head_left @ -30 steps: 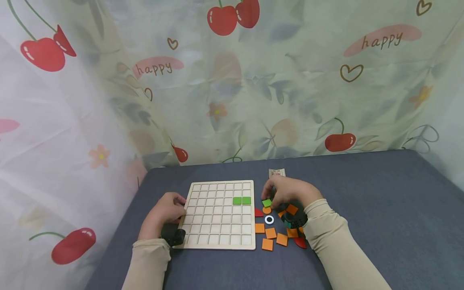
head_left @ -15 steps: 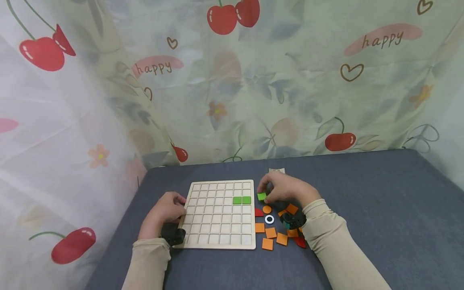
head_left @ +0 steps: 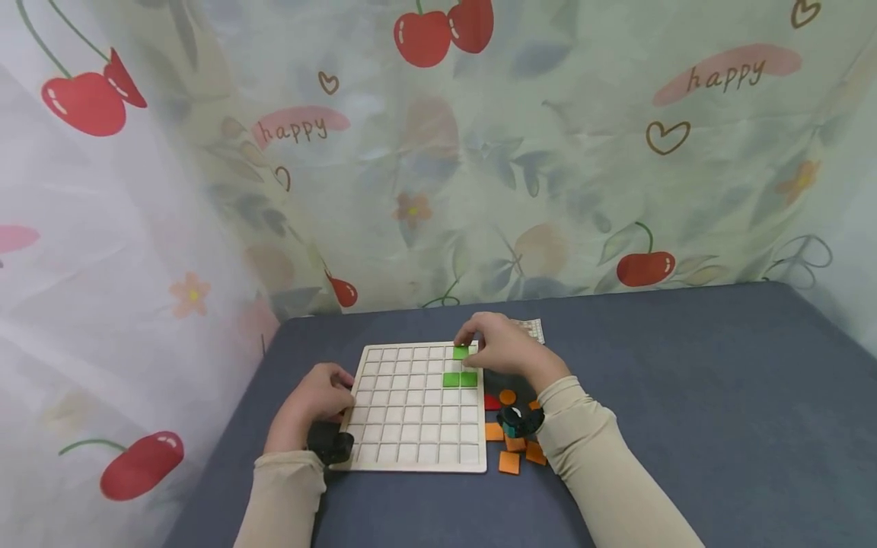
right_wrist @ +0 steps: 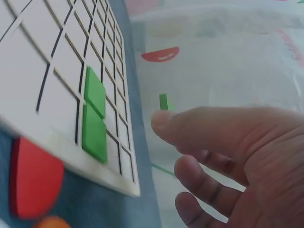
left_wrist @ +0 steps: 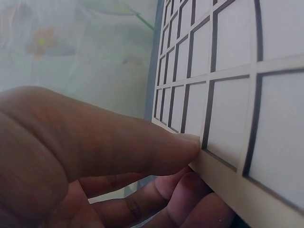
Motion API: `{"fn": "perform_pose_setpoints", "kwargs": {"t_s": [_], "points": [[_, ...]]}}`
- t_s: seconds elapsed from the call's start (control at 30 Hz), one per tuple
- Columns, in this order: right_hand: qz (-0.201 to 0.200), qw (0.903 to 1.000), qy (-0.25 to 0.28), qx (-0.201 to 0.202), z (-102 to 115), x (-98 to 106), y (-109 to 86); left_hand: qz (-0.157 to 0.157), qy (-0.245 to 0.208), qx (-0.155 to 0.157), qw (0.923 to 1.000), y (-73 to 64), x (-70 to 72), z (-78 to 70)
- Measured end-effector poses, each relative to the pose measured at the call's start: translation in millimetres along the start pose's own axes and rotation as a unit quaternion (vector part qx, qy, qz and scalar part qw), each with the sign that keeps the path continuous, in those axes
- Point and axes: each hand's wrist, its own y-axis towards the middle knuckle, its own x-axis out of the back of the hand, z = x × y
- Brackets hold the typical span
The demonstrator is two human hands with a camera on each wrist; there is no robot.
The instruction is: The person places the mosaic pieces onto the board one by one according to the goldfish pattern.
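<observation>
The right hand (head_left: 505, 346) is narrowly pinching a green square tile (head_left: 460, 352) over the far right corner of the wooden grid board (head_left: 395, 415); the left hand (head_left: 315, 394) is gripping its left rim (left_wrist: 223, 183). A slackening pinch would be risking a drop askew across the dividers (left_wrist: 253, 71).

Left sleeve (head_left: 284, 498), seven o'clock; right sleeve (head_left: 610, 464), five o'clock: both beige (cuffs (head_left: 291, 460) wrinkled). Black camera (head_left: 331, 444) at each wrist.

Head view: we look forward and down from well back at the board (head_left: 413, 411). Wrist views: we sit close, looking aslant across it. Head and right wrist share the green tiles (right_wrist: 95, 133).
</observation>
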Motion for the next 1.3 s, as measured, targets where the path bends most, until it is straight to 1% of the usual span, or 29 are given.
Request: {"fn": "perform_pose_setpoints", "kwargs": {"t_s": [0.13, 0.2, 0.4, 0.57, 0.97, 1.3], "points": [[0.000, 0.9997, 0.005, -0.022, -6.9, -8.0, 5.1, 0.001, -0.003, -0.003, 1.0000, -0.6, -5.5, -0.6], [0.001, 0.9997, 0.003, -0.025, -9.4, -10.5, 7.3, 0.001, -0.004, -0.005, 1.0000, -1.9, -5.9, -1.8], [0.006, 0.9998, -0.008, -0.019, -9.2, -15.1, 13.6, 0.002, -0.003, -0.001, 1.0000, -3.2, -2.6, -5.6], [0.010, 0.9998, -0.010, -0.015, -10.5, -20.5, 17.4, -0.001, 0.001, -0.002, 1.0000, -3.0, -2.7, -7.3], [0.033, 0.9992, -0.019, -0.011, -8.1, -25.1, 24.5, -0.003, 0.003, 0.002, 1.0000, -1.3, -0.2, -1.8], [0.045, 0.9985, -0.029, -0.010, -7.1, -25.0, 23.4, -0.005, 0.004, 0.008, 1.0000, 0.2, -1.0, -0.2]]}}
